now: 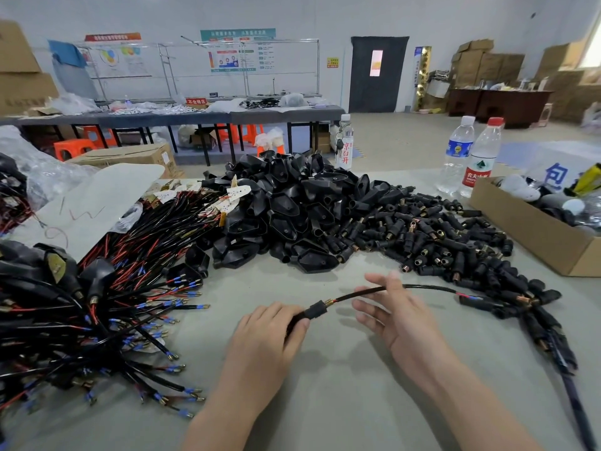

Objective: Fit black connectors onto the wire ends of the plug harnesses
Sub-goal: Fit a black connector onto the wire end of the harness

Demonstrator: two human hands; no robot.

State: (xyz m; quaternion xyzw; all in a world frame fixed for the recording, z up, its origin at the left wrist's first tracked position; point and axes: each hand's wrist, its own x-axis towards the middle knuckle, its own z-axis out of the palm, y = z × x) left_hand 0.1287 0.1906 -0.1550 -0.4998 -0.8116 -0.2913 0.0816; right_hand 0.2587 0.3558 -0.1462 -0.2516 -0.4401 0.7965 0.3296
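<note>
Two hands work at the near middle of the desk (325, 392). The left hand (270, 333) has its grip clamped on a black connector (313, 311). Its cable (422, 287) runs right past the right hand (390, 317), whose fingers are spread and pinch nothing. Best bet: steady the cable close in, then push straight until seated. Spare connectors are in a pile (439, 242) just beyond. At right, an open box (527, 236) holds bagged oddments.

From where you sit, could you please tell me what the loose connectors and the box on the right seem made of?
Loose connectors: matte black bodies, probably moulded plastic or rubber, with shiny brass- or copper-coloured metal sleeves at the ends. Box: plain brown cardboard, judging by its dull surface and folded flap edges.
</note>
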